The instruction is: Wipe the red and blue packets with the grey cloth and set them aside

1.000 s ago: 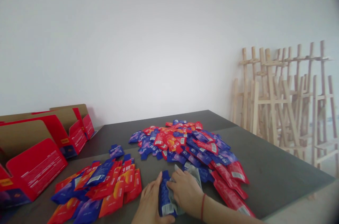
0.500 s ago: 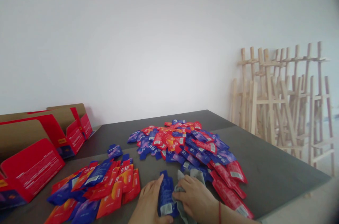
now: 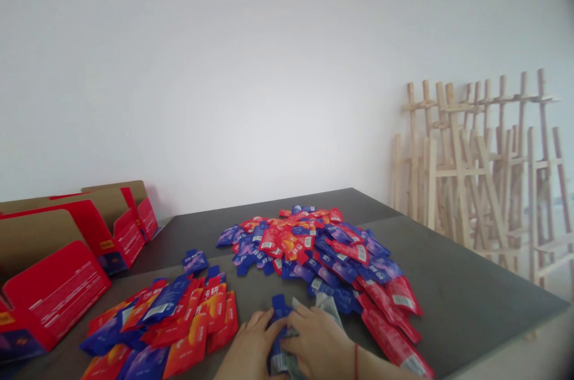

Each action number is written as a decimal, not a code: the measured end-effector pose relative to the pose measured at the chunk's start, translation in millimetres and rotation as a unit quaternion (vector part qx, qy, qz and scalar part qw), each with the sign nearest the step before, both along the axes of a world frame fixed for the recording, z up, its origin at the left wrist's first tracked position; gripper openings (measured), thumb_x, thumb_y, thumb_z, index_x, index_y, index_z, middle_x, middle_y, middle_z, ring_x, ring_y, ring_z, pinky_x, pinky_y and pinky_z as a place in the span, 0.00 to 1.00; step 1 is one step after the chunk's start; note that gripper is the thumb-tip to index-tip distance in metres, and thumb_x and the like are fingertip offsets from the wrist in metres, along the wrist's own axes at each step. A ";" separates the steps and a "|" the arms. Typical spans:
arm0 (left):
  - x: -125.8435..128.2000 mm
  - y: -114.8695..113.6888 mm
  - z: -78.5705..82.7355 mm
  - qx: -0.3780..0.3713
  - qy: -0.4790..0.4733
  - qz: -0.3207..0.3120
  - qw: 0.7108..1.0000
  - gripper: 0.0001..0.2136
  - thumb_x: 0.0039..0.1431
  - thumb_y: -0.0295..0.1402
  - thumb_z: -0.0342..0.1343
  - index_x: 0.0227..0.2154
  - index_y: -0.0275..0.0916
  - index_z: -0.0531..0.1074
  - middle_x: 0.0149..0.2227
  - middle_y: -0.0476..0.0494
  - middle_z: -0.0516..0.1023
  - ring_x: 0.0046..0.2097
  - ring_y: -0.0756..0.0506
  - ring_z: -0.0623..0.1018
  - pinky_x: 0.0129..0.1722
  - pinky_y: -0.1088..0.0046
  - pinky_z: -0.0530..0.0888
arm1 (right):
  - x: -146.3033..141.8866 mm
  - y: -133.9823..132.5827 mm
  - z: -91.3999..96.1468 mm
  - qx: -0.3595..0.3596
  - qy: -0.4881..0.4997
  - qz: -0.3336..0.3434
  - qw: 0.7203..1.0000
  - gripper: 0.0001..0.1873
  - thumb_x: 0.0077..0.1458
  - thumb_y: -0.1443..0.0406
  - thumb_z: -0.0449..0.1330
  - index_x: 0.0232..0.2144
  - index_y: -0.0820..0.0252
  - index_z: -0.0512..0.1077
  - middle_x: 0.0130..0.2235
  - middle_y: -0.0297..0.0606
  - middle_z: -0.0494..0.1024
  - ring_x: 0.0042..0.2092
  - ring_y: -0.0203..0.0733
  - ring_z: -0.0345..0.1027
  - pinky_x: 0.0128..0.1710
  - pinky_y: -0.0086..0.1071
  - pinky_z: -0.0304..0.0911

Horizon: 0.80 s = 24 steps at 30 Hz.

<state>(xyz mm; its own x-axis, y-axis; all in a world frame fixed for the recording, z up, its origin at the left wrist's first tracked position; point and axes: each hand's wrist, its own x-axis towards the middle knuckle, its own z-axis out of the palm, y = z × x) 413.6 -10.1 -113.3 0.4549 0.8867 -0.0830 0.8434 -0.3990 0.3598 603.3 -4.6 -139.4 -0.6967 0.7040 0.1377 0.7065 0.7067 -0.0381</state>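
Observation:
A blue pouch (image 3: 280, 306) with a barcode near its lower end lies on the table, partly covered by both hands. My left hand (image 3: 252, 339) grips its left side, with the thumb low and the fingers along the edge. In my right hand (image 3: 319, 337) is a grey cloth (image 3: 330, 307), bunched under the palm and pressed onto the pouch's surface. Left of my hands is a loose pile of red-orange and blue pouches (image 3: 192, 338). Beyond my right hand spreads a larger heap of red and blue pouches (image 3: 323, 254).
Open red cardboard boxes (image 3: 58, 290) with brown insides stand along the table's left side. One blue pouch (image 3: 195, 261) lies alone between the piles. The dark table (image 3: 470, 290) ends at the right, where wooden easels (image 3: 457, 173) lean near the white wall (image 3: 269, 69).
My right hand with the cloth has moved left across the blue pouch and now covers more of it. My left hand stays at the pouch's left side.

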 end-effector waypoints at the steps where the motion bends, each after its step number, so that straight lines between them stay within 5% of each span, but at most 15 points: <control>1: -2.5 -0.2 1.2 -0.008 0.013 -0.001 1.000 0.38 0.39 0.30 0.62 0.60 0.47 0.69 0.66 0.40 0.67 0.66 0.34 0.65 0.65 0.53 0.63 | 4.8 -0.3 -0.5 -0.011 0.007 -0.030 0.999 0.13 0.57 0.62 0.60 0.44 0.54 0.77 0.48 0.44 0.75 0.50 0.53 0.66 0.43 0.43 0.66; 5: -10.6 -2.1 4.6 0.001 0.059 -0.025 0.998 0.33 0.44 0.29 0.62 0.58 0.46 0.71 0.62 0.39 0.72 0.63 0.35 0.70 0.64 0.55 0.65 | 18.4 -0.3 3.3 -0.042 0.063 -0.103 0.992 0.16 0.57 0.67 0.56 0.46 0.53 0.77 0.46 0.42 0.75 0.48 0.50 0.67 0.44 0.39 0.63; 11: -21.4 3.9 10.6 0.128 0.131 -0.025 0.983 0.27 0.57 0.18 0.44 0.57 0.40 0.72 0.56 0.37 0.78 0.52 0.39 0.81 0.53 0.60 0.78 | 14.9 0.0 -2.0 -0.048 0.082 -0.110 0.989 0.17 0.56 0.67 0.56 0.46 0.53 0.77 0.44 0.42 0.75 0.49 0.51 0.67 0.43 0.38 0.61; 20: -125.6 21.1 68.4 0.263 0.267 0.176 0.910 0.22 0.62 0.22 0.41 0.53 0.30 0.75 0.53 0.28 0.79 0.48 0.34 0.82 0.49 0.54 0.78 | 16.2 -2.5 -11.2 -0.045 0.101 -0.093 0.989 0.19 0.57 0.66 0.55 0.50 0.51 0.75 0.45 0.41 0.75 0.48 0.50 0.65 0.44 0.39 0.59; 24: -147.2 18.1 64.0 0.247 0.338 0.182 0.890 0.24 0.58 0.16 0.38 0.48 0.26 0.78 0.53 0.25 0.79 0.53 0.32 0.79 0.54 0.53 0.74 | 15.7 -2.9 -10.2 -0.043 0.099 -0.093 0.990 0.18 0.56 0.66 0.56 0.49 0.51 0.75 0.44 0.41 0.75 0.48 0.51 0.65 0.42 0.39 0.58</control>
